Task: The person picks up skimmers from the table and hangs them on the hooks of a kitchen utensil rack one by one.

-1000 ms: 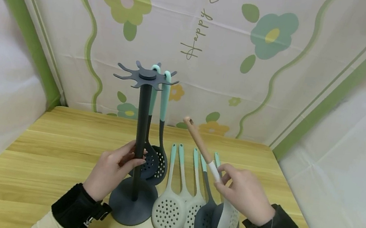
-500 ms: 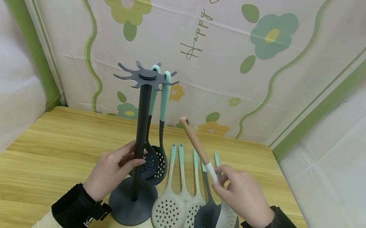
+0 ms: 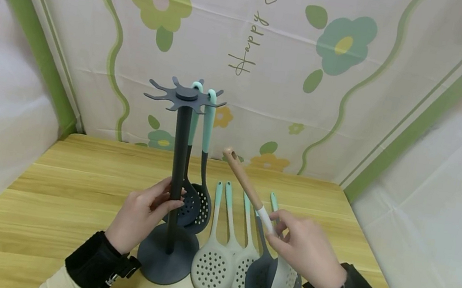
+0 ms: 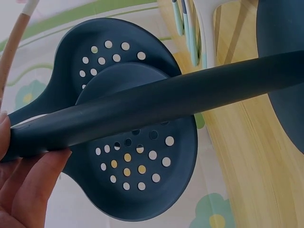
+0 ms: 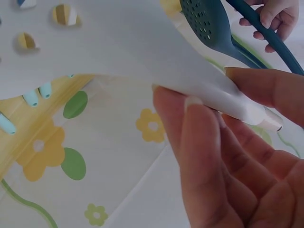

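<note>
My left hand (image 3: 141, 213) grips the upright pole of a dark utensil stand (image 3: 179, 150), fingers and thumb around it. Two dark skimmers (image 3: 202, 208) with mint handles hang by their hooked ends from the stand's right arms; in the left wrist view their perforated heads (image 4: 137, 185) overlap behind the pole. To the right, a white skimmer (image 3: 265, 217) with a brown handle is pinched at its neck between the thumb and fingers of my right hand (image 3: 305, 248). The handle's holed end points up and left, and the perforated head (image 5: 95, 42) fills the upper right wrist view.
Several utensils lie in a row right of the stand's round base (image 3: 165, 260), including a pale skimmer (image 3: 212, 268) and a dark skimmer (image 3: 258, 281). The wooden table (image 3: 82, 180) meets a flowered cloth (image 3: 286, 31) at the back, with white cloth at both sides.
My right hand has shifted slightly left with the white skimmer, bringing its brown handle end nearer the stand. The left hand and stand have not visibly moved.
</note>
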`<state>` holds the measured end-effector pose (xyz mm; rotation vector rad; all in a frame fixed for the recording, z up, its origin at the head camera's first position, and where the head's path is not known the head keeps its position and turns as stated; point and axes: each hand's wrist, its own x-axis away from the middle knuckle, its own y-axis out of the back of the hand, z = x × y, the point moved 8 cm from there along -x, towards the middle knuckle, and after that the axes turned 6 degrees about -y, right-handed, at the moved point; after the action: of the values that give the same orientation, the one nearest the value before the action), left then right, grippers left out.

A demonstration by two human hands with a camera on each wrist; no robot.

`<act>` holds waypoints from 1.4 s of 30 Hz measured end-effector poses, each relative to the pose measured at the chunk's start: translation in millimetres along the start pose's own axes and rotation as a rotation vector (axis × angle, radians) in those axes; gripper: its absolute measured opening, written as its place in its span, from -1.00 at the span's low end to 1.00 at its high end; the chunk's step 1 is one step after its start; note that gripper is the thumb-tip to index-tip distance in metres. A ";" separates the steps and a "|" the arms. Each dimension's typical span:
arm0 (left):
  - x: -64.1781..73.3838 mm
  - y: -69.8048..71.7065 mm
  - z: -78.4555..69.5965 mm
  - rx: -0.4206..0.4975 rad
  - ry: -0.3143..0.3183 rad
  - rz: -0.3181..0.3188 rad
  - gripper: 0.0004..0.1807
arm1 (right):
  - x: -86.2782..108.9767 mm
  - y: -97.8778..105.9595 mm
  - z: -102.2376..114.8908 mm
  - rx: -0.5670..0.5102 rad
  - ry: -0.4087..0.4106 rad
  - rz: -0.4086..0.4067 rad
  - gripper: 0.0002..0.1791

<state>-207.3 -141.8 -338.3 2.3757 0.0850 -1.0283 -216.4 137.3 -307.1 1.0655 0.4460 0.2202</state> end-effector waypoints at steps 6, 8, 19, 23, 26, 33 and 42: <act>-1.5 0.1 -0.4 -0.011 0.011 0.009 -0.57 | 1.1 1.0 0.9 -0.013 0.002 -0.008 -0.76; -1.8 0.0 -0.3 -0.013 0.014 0.010 -0.57 | 1.4 1.4 1.5 -0.020 0.003 -0.009 -0.75; -1.2 0.0 0.1 -0.013 0.029 0.010 -0.57 | 2.5 3.7 7.4 -0.041 0.029 -0.018 -0.72; -1.2 0.2 0.0 -0.016 0.029 0.010 -0.57 | 2.8 4.9 9.0 -0.053 0.038 -0.025 -0.73; -1.3 0.2 -0.2 -0.017 0.027 0.010 -0.57 | 2.6 5.8 9.7 -0.057 0.038 -0.029 -0.74; -1.1 0.0 -0.2 -0.019 0.024 0.010 -0.57 | 2.6 7.6 11.8 -0.057 0.035 -0.034 -0.75; -0.9 0.5 -0.9 -0.016 0.019 0.009 -0.57 | 3.1 8.5 14.3 -0.066 0.032 -0.038 -0.74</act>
<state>-207.2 -141.6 -337.0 2.3697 0.0890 -0.9977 -206.8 131.2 -294.6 0.9889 0.4845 0.2177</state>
